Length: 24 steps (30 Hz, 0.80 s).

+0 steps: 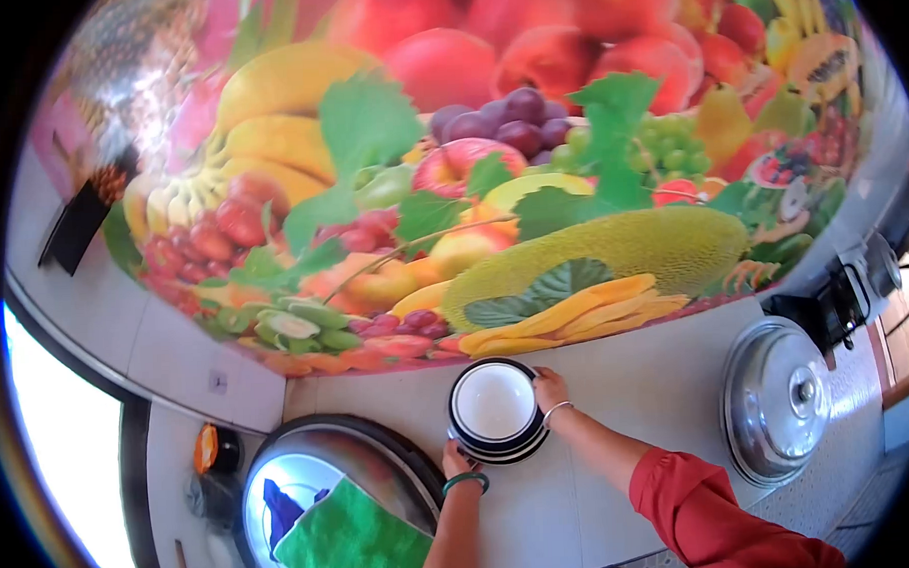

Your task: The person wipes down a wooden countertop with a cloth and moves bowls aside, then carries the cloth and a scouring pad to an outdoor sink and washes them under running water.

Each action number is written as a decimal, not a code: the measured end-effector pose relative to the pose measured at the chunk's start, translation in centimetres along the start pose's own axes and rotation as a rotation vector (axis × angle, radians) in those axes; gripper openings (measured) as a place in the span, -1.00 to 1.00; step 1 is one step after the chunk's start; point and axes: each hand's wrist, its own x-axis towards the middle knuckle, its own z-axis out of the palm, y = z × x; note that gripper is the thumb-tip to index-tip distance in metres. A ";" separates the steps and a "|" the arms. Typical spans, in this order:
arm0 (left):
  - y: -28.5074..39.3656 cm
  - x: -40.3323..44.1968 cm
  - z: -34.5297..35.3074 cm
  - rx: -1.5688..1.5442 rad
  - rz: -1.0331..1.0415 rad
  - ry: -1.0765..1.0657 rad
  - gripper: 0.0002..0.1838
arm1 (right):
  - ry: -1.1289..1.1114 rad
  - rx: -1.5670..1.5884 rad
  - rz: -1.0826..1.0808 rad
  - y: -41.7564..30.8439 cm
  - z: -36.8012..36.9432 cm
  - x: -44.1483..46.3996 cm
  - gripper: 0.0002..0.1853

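Note:
A stack of white bowls with dark rims (494, 401) is against the fruit-printed wall, on or just over the pale countertop (619, 418). At the stack's lower left edge, my left hand (458, 460) grips the side, a green bangle on its wrist. My right hand (550, 390) is closed on the upper right edge, with a pale bangle on that wrist. Both hands have their fingers partly hidden by the bowls. The top bowl has nothing in it.
Left of the bowls, a large dark-rimmed round pan (410, 448) holds a white basin (254, 511) with a green cloth (353, 538) and a purple cloth (282, 512). A big metal lid (776, 398) lies on the right. Black knife-holder-like box (75, 225) hangs at left.

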 end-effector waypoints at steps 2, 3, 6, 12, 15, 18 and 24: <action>0.7 -0.4 0.4 -0.022 0.045 0.021 -0.60 | -0.026 0.097 -0.007 2.6 1.4 1.7 -0.62; 1.0 -0.5 0.4 -0.031 0.087 0.025 -0.60 | 0.016 0.120 -0.019 3.1 1.9 1.9 -0.62; -0.1 1.0 0.1 -0.220 0.202 0.038 -0.63 | 0.050 0.218 0.010 4.2 3.2 2.4 -0.63; -3.9 -0.8 -1.8 -0.039 0.346 0.102 -0.44 | 0.236 0.154 0.028 3.2 4.1 1.1 -0.65; -5.5 -7.4 -2.9 0.077 0.419 0.061 -0.44 | 0.076 0.253 -0.028 1.5 2.8 0.4 -0.60; -10.8 -10.4 -7.1 -0.025 0.353 -0.150 -0.47 | 0.097 0.118 -0.163 -0.2 1.5 -0.6 -0.56; -19.7 -20.0 -18.2 0.131 0.100 -0.192 -0.59 | -0.474 -0.387 -1.182 -11.8 7.1 -8.1 -0.85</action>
